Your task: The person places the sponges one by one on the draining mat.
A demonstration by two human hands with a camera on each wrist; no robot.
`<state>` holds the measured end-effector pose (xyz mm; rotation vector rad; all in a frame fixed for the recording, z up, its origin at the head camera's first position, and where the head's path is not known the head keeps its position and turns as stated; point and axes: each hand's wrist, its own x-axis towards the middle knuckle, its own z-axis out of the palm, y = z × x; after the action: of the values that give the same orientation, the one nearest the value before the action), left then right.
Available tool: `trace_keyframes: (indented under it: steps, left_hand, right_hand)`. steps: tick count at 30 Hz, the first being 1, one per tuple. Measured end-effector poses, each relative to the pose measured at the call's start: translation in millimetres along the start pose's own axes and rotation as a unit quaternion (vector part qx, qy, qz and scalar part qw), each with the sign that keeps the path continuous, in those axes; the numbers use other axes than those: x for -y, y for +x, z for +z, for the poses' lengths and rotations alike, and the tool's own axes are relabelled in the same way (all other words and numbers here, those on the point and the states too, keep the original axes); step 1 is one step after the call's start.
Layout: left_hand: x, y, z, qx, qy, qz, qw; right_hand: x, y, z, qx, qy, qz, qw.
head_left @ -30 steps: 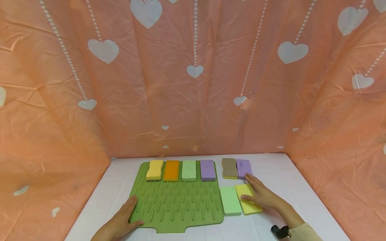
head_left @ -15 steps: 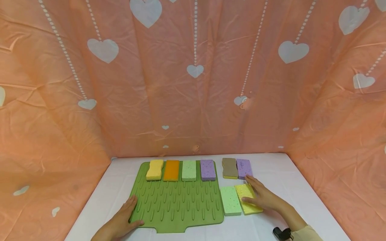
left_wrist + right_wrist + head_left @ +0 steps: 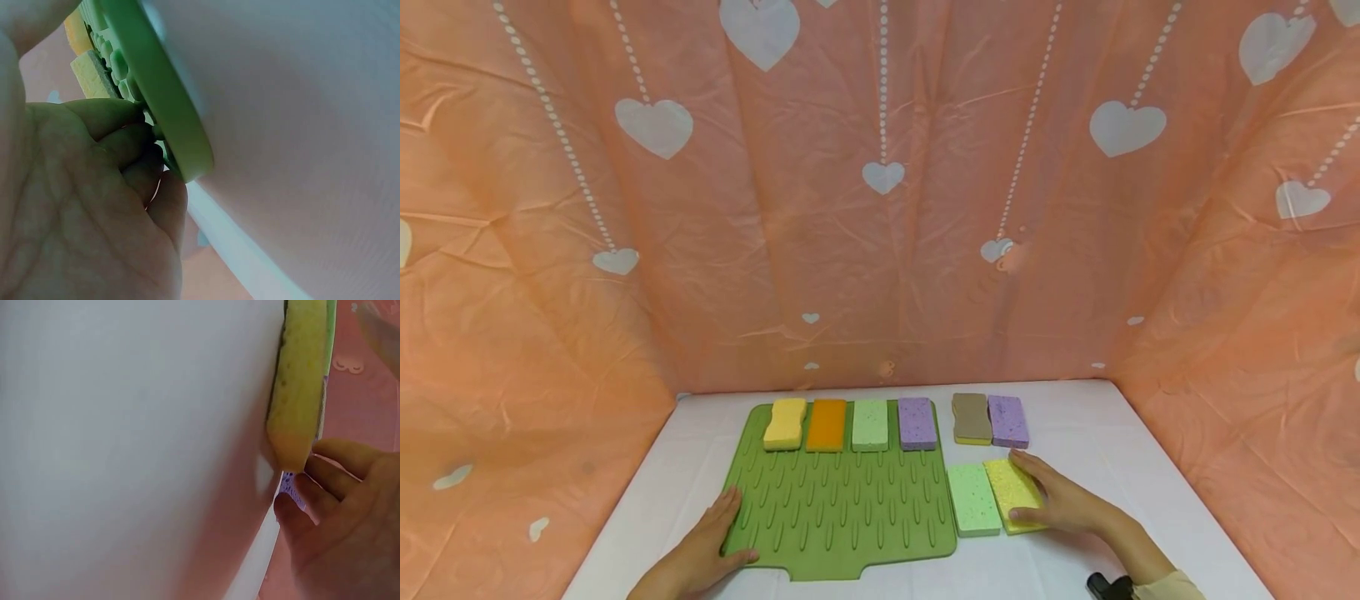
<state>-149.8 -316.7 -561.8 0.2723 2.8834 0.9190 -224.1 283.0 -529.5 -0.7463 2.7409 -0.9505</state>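
A flat green ridged mat lies on the white table. Along its far edge sit a wavy yellow sponge, an orange sponge, a pale green sponge and a purple sponge. My left hand rests on the mat's left edge, fingers and thumb spread apart. My right hand lies over the right side of a yellow rectangular sponge, with the fingertips near its far end and the thumb across its near part. In the right wrist view those fingertips are right at the sponge's end.
To the right of the mat, a second pale green sponge lies beside the yellow one. Behind these are a grey-topped sponge and another purple sponge. Peach curtains with hearts enclose the table.
My right hand has drawn slightly toward the near side, its fingertips moving from the purple sponge's near edge to the yellow sponge's far end. The left hand and the mat have stayed put.
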Motion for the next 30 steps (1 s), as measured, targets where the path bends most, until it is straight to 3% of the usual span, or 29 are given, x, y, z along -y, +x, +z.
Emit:
trace_keyframes:
  steps: [11, 21, 28, 30]
  left_hand:
    - [4.0, -0.4, -0.5, -0.005, 0.016, 0.020, 0.9997]
    - [-0.1, -0.5, -2.0, 0.007, 0.000, -0.005, 1.0000]
    - [-2.1, -2.1, -2.6, -0.003, -0.002, 0.031, 0.9995]
    - [-2.4, -2.6, -1.7, -0.007, -0.005, 0.028, 0.9996]
  right_hand:
    - [-6, -3, -6.8, 0.032, -0.011, -0.006, 0.999]
    - [-4, -10, -12.8, 0.076, 0.015, 0.040, 0.996]
    - [-1, -13, -11.9, 0.077, 0.020, 0.044, 0.996]
    - [-2, -14, -10.7, 0.073, 0.015, 0.040, 0.996]
